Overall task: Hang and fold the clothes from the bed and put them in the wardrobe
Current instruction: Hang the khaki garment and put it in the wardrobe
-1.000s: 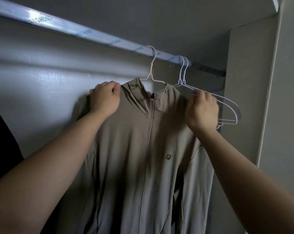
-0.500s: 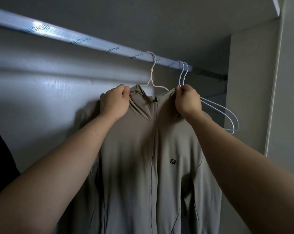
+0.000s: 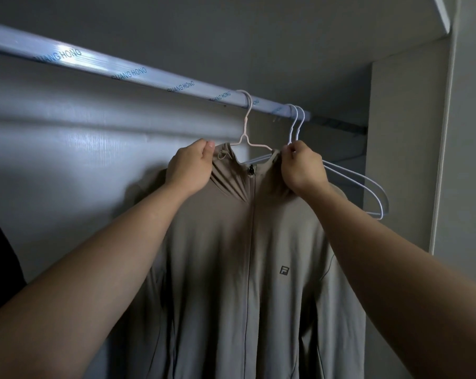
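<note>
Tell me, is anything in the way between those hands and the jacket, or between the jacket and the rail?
Nothing visible. The left hand and right hand both pinch the jacket at its collar, and its pink hanger hooks over the rail. Two empty white hangers hang beside it, not blocking.

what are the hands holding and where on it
The tan jacket, by its collar: left hand on one side of the zip, right hand on the other.
</note>
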Demonstrator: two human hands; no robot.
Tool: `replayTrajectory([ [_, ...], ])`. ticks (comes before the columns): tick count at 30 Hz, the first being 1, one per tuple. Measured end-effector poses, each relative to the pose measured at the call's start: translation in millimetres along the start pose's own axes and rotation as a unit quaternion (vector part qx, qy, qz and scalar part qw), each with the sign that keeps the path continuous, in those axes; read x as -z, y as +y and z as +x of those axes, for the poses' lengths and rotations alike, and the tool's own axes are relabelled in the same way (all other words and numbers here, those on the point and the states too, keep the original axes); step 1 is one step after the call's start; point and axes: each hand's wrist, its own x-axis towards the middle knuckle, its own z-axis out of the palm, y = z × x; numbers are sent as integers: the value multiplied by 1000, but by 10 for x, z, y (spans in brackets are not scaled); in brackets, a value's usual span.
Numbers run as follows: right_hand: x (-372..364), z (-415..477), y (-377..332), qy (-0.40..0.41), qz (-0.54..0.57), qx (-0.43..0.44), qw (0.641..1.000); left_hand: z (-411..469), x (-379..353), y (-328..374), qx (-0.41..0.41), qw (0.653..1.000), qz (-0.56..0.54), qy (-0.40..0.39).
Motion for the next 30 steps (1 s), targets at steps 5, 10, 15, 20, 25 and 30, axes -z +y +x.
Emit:
replayTrajectory([
  [5, 119, -45, 11, 7, -70, 23, 997, 15, 49, 221, -36, 999, 19, -12],
  [10, 331, -192, 55, -48, -176, 64, 981, 65, 66, 574, -45, 999, 1, -27],
  [15, 487, -247, 44, -86, -188, 83, 975, 61, -12, 812, -30, 999, 7, -39],
  [20, 659, -110, 116, -169, -137, 14, 976, 103, -133, 898, 31, 999, 0, 24],
  [25, 984, -228, -60, -346, -132, -22, 928, 98, 76, 965, 109, 991, -74, -26],
  [30, 1209, -366, -464, -502, -39, -54, 862, 173, 414, 941, 167, 981, -42, -84],
])
